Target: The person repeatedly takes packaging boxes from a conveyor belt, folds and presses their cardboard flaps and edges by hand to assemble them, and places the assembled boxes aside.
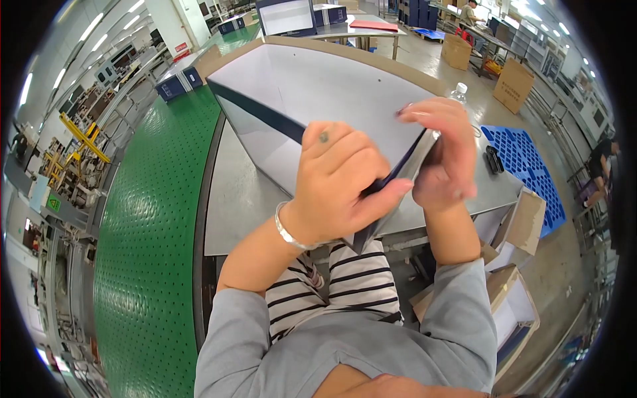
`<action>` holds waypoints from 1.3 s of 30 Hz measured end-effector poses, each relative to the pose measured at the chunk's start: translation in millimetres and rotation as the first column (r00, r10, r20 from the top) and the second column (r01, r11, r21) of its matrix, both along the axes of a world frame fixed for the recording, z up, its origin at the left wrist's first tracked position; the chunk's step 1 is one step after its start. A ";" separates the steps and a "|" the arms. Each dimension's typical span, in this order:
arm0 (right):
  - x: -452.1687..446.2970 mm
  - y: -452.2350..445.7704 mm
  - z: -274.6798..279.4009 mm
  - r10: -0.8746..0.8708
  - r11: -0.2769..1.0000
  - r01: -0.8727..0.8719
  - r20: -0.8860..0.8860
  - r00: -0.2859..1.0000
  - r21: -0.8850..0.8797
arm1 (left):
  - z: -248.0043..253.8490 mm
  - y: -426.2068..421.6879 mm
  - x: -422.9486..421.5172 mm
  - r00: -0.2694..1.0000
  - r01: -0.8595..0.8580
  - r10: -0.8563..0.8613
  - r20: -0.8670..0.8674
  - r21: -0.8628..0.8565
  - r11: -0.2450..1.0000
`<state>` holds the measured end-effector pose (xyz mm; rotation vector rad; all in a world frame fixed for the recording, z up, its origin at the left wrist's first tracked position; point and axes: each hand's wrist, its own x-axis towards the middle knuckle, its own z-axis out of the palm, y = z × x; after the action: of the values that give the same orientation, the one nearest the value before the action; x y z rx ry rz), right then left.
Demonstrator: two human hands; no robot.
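Observation:
A large open box (pixel 332 76) with white inner walls and dark blue outer covering stands in front of me, its opening turned up toward me. My left hand (pixel 342 176) is closed on its near wall, fingers curled and thumb lying along the dark blue edge. At the near right end of that wall, my right hand (pixel 448 149) curves around the edge, fingers bent over toward the inside. Slight blur softens the right fingertips. Beneath the box is a grey metal table (pixel 232 215).
A green perforated conveyor belt (pixel 149 245) runs along my left, carrying a blue box (pixel 178 83). On the table's right are a clear bottle (pixel 459 93) and a black object (pixel 494 160). Beyond lie a blue pallet (pixel 527 169) and a carton (pixel 513 86). Open cartons (pixel 521 305) sit low right.

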<state>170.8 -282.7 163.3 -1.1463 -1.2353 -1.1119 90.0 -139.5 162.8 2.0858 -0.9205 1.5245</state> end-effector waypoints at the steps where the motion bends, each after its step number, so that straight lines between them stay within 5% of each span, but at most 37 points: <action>1: 4.0 -6.6 -4.3 -0.032 0.997 0.027 0.076 0.997 0.074 | 1.9 1.9 -4.7 0.995 0.069 -0.070 -0.074 -0.024 0.997; 7: 13.6 -55.3 -31.0 0.073 0.990 -0.091 0.164 0.984 0.106 | -0.1 87.3 -26.1 0.781 0.567 -0.608 -0.141 -0.247 0.786; 10: 31.3 -52.7 -41.6 -0.035 0.999 0.034 0.005 0.999 0.038 | -6.9 150.1 -24.9 0.751 0.507 -0.656 -0.069 -0.576 0.641; 12: 36.0 -37.2 -38.1 -0.073 0.997 0.073 0.013 0.997 0.022 | 2.8 204.6 -26.4 0.904 0.222 -0.342 -0.255 -0.403 0.888; 13: 37.8 -28.7 -35.0 -0.130 0.992 0.129 0.016 0.991 0.008 | 10.2 211.3 -25.4 0.908 0.217 -0.334 -0.252 -0.400 0.890; 14: 41.0 -20.5 -32.2 -0.183 0.983 0.184 0.018 0.983 -0.009 | 17.9 214.8 -26.6 0.946 -0.245 0.180 -0.268 -0.232 0.941; 15: 47.4 -12.9 -29.7 -0.232 0.972 0.232 0.022 0.973 -0.025 | 23.5 215.7 -30.2 0.735 -0.672 0.650 -0.196 -0.079 0.736; 18: 75.9 11.8 -23.2 -0.193 0.973 0.206 0.125 0.973 -0.105 | 32.2 174.1 -35.9 0.644 -0.753 0.754 -0.130 -0.287 0.593; 20: 85.2 40.7 -20.9 -0.148 0.975 0.177 0.201 0.968 -0.136 | 29.2 120.3 -51.7 0.740 -0.624 0.656 0.150 -0.210 0.753; 23: 91.7 72.1 -24.2 -0.187 0.975 0.207 0.193 0.963 -0.086 | 10.6 30.5 -59.9 0.587 -0.798 0.810 0.012 0.178 0.576; 26: 91.9 77.6 -23.6 -0.235 0.966 0.250 0.179 0.955 -0.062 | -6.9 21.8 -40.6 0.544 -0.806 0.833 -0.097 0.214 0.552; 31: 87.4 43.7 -12.3 -0.451 0.816 0.464 0.121 0.884 -0.345 | -19.5 27.4 -9.8 0.394 -0.918 0.901 0.183 0.122 0.376; 35: 89.5 42.5 -5.2 -0.192 0.955 0.201 0.060 0.980 -0.216 | -6.0 27.8 -7.7 0.485 -0.874 0.868 0.110 0.110 0.474; 37: 106.5 41.2 3.7 -0.244 0.967 0.230 0.135 0.960 0.106 | -4.1 40.9 -4.5 0.500 -0.865 0.857 0.124 0.104 0.490; 39: 139.0 14.4 0.4 -0.362 0.925 0.349 0.072 0.929 0.149 | -4.4 55.6 -2.5 0.528 -0.849 0.836 0.147 0.087 0.521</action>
<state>309.8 -268.3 163.7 -1.2552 -1.0299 -1.5172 87.5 -83.8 158.4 2.8054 0.0890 2.0297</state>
